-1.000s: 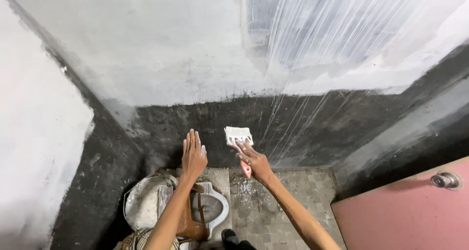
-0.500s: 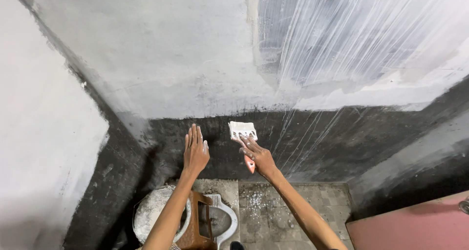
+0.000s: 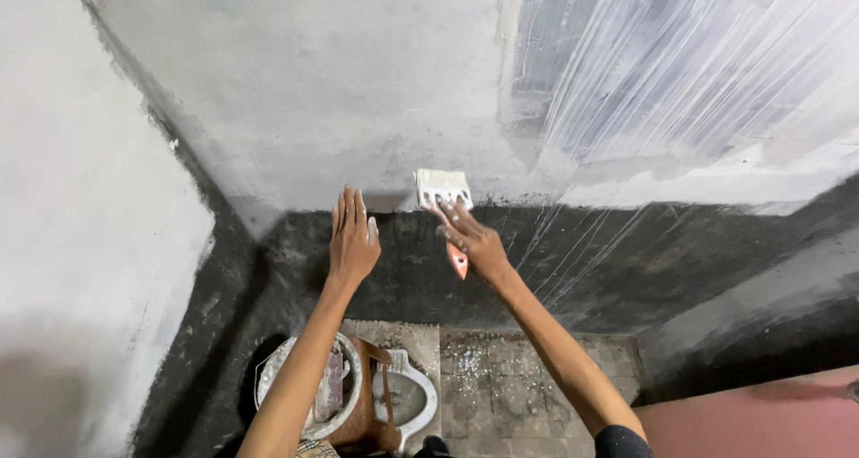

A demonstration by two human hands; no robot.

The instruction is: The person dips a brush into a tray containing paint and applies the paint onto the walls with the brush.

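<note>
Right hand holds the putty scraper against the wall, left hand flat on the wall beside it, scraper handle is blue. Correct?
Not quite: the scraper has an orange-red handle, not blue, as the head view shows. The rest holds: the right hand holds it against the wall, and the left hand lies flat on the wall beside it.

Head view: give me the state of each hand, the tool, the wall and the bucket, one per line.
Left hand: open, flat against the wall, holding nothing.
Right hand: closed on the scraper.
Scraper: blade pressed to the wall, coated white.
Wall: white above, dark band below, streaked at right.
Bucket: on the floor, open, smeared white.
</note>
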